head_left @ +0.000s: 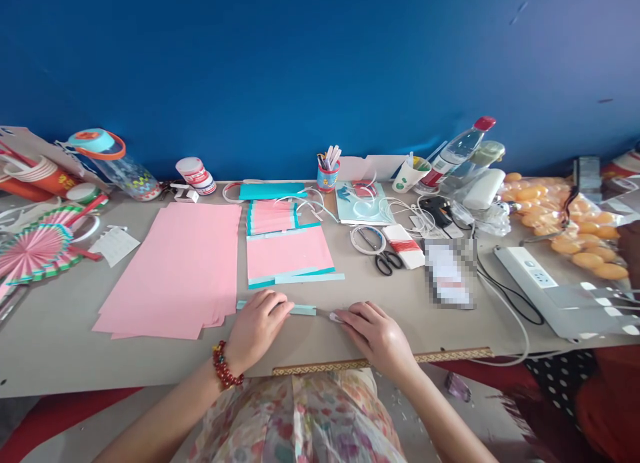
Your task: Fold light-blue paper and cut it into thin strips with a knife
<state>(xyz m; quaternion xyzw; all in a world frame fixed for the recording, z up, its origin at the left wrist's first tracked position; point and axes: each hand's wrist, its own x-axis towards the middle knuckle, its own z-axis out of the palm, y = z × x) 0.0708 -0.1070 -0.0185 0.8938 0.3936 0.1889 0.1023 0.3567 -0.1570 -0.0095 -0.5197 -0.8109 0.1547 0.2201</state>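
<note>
My left hand (260,326), a beaded bracelet on its wrist, is closed with its fingers pressing a narrow pale teal paper strip (304,310) near the table's front edge. The strip's two ends stick out on either side of the hand. To the right, my right hand (374,331) pinches a small whitish piece (335,317) just beyond the strip's right end; its kind is too small to make out. Behind the hands lies a pink sheet with teal edges (290,251), another pale strip (310,278) across its lower edge. A smaller pleated pink-and-teal piece (273,216) lies farther back.
Pink paper sheets (175,269) are stacked at left, near a folded paper fan (37,246). Black-handled scissors (389,263), wound red thread (404,247) and a power strip (535,276) lie at right. A patterned ruler (380,363) runs along the front edge.
</note>
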